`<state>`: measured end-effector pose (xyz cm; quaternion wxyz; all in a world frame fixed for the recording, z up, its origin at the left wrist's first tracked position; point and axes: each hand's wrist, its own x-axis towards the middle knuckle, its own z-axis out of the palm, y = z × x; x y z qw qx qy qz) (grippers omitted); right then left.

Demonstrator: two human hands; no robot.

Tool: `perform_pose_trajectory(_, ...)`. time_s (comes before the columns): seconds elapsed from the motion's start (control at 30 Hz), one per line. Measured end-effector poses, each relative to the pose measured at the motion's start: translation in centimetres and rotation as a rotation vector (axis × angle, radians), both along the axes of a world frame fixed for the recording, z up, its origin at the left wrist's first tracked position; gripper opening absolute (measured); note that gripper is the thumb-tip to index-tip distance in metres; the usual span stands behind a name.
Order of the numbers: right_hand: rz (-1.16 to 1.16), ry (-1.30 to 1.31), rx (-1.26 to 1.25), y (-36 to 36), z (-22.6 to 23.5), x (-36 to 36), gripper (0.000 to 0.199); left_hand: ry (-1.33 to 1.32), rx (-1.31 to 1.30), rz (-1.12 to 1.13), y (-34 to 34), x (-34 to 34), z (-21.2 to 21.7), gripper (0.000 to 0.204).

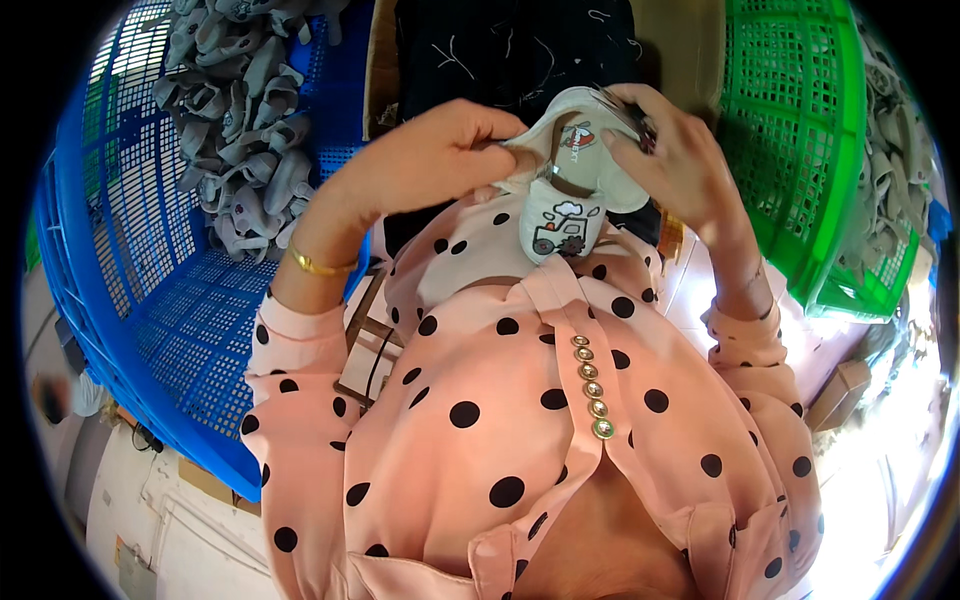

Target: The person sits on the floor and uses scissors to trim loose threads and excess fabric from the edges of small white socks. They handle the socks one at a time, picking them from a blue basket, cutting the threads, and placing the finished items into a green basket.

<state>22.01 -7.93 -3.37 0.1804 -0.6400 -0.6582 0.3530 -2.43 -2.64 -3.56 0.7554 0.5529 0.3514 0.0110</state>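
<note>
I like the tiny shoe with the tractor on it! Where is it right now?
In the head view, the small baby shoe sits top centre, held between the left hand and the right hand, between the blue crate and the green crate.

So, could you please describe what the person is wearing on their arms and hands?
Both arms wear pink sleeves with black polka dots, pushed back to gathered cuffs. The left hand is bare, with a thin gold bangle at its wrist. The right hand is bare too.

green crate (800,150) cut off, shoe (565,190) half-covered
</note>
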Motion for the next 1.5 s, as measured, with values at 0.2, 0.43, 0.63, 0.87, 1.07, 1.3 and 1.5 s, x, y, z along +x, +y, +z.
perform_pose_trajectory(0.2,0.090,-0.142,-0.116,1.5,-1.2,1.3,0.023,0.160,0.582,-0.151,1.6,1.9,-1.0,0.027)
perform_pose_trajectory(0.43,0.052,-0.277,-0.029,-0.1,-1.4,1.3,0.024,0.265,1.554,-0.123,-1.6,3.6,-0.5,0.019)
perform_pose_trajectory(0.63,0.028,-0.191,-0.124,0.7,-2.0,1.2,0.027,0.451,1.335,-0.278,-1.1,5.8,-2.2,0.023)
perform_pose_trajectory(0.87,-0.103,0.090,-0.333,1.3,-3.4,1.9,0.032,0.313,0.999,-0.162,1.4,6.4,-4.0,0.015)
perform_pose_trajectory(1.07,-0.086,0.152,-0.344,0.6,-4.2,2.6,0.038,0.300,0.946,-0.166,1.2,6.7,-3.9,0.015)
perform_pose_trajectory(1.3,0.233,-0.458,0.338,0.3,-0.5,3.9,0.043,0.289,0.968,-0.151,1.3,6.9,-3.8,0.014)
perform_pose_trajectory(1.5,0.654,-0.866,0.504,1.3,3.2,2.7,0.039,0.285,0.950,-0.175,1.6,7.2,-3.2,0.013)
